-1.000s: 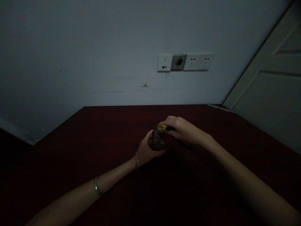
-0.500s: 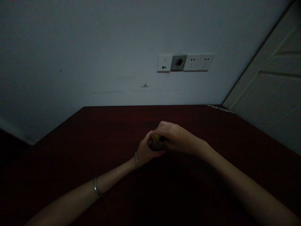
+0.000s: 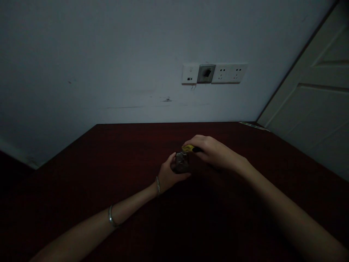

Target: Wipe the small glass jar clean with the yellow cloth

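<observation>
My left hand (image 3: 167, 175) is wrapped round a small dark, shiny object (image 3: 181, 162) that stands on the dark red table (image 3: 109, 156). The light is too dim to name it. My right hand (image 3: 211, 153) is just above and to its right, fingers pinched on a small yellow and black thing (image 3: 188, 148) held over the dark object's top. The two hands almost touch. Bracelets sit on my left wrist and forearm.
A white wall rises behind the table with a strip of sockets and a switch (image 3: 214, 73). A white panelled door (image 3: 313, 98) stands at the right. A pale flat strip (image 3: 253, 125) lies at the table's far right corner.
Half a second ago my right hand was pressed down over the dark object. It has lifted up and slightly right, and the yellow thing and the object's top show again.
</observation>
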`<state>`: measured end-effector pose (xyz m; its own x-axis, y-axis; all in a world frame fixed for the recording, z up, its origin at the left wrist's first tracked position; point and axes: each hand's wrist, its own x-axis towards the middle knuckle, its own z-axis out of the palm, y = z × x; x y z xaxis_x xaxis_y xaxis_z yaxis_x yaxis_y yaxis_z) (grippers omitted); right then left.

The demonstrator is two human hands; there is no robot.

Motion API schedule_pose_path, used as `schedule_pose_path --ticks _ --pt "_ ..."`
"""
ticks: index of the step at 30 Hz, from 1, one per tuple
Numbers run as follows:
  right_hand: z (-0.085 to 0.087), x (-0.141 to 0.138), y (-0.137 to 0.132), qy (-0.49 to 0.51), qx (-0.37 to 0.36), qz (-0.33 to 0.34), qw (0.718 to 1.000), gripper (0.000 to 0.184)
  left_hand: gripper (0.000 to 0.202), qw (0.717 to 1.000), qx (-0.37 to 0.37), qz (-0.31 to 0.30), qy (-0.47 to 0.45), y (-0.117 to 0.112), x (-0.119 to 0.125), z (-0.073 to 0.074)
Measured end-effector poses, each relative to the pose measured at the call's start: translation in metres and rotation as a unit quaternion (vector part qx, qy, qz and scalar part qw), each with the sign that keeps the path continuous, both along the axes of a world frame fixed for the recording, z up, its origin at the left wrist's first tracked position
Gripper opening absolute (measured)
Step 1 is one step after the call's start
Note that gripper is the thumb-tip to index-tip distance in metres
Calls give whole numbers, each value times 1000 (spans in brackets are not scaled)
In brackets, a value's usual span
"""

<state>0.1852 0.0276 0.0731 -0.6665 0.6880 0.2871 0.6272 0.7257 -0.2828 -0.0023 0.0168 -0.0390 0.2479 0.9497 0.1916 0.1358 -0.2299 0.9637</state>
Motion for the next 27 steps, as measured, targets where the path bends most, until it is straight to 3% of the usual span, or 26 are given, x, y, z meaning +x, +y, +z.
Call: schedule_pose_path --ticks 7,13,19,27 --pt "-7 -5 2 8 -1 21 1000 27 70 999 -19 16 -27 2 1 1" --pt "3 -23 -21 -2 -22 25 999 31 64 992 -46 18 -114 12 -2 -1" --pt "12 -19 -20 37 -66 81 994 30 66 992 -32 5 -119 21 -8 9" --pt "17 11 -15 97 52 15 994 29 64 986 -97 -34 -134 -8 -2 28"
